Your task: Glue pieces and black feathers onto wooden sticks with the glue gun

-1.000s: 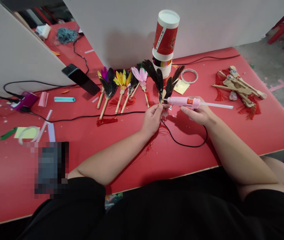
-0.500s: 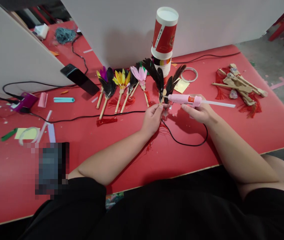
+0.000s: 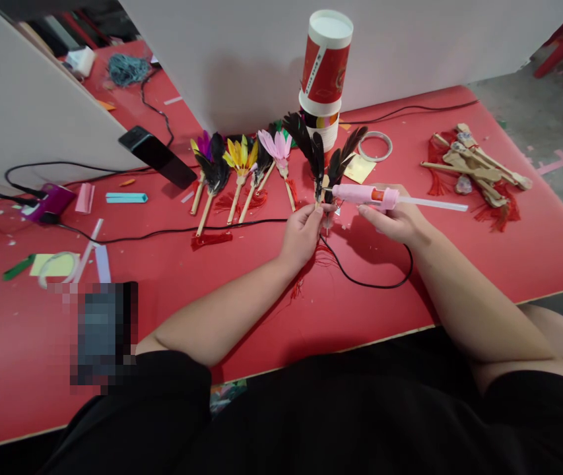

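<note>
Left fingers (image 3: 312, 218) pinch slim black-feathered wooden stick (image 3: 325, 181), likely light, best held low; right fingers (image 3: 371, 215) grip pink plastic glue gun (image 3: 354, 193).

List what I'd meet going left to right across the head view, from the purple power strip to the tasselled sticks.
Purple power strip → black phone → yellow-feathered stick → pink-feathered stick → left hand holding a black-feathered stick → right hand holding the pink glue gun → heap of tasselled wooden sticks.
</note>
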### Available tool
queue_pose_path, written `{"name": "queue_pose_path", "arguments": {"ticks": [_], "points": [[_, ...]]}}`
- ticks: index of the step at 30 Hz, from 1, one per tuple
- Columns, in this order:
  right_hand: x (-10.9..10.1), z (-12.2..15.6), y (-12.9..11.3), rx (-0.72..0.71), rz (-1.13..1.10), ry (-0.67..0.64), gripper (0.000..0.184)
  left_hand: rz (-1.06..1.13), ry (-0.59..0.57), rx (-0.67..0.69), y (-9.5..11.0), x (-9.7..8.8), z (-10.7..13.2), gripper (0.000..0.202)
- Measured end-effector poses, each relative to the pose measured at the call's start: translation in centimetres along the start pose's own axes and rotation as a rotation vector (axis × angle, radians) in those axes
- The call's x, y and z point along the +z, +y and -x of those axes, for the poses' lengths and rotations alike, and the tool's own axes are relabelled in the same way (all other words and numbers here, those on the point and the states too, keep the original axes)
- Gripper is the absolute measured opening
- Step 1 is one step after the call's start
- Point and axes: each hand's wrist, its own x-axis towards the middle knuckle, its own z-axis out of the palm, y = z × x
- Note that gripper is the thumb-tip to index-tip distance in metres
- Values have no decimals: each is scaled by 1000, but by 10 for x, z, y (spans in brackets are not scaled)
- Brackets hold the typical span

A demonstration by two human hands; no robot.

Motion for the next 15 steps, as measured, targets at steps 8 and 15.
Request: {"name": "queue_pose_path", "arguments": {"ticks": [8,15], "points": [[3,0,-11,-59,375,32,43,-18,22,-1,4,2,1,40],[-24,1,6,16,212,594,41,-4,12,-11,3,3,3,43]]}}
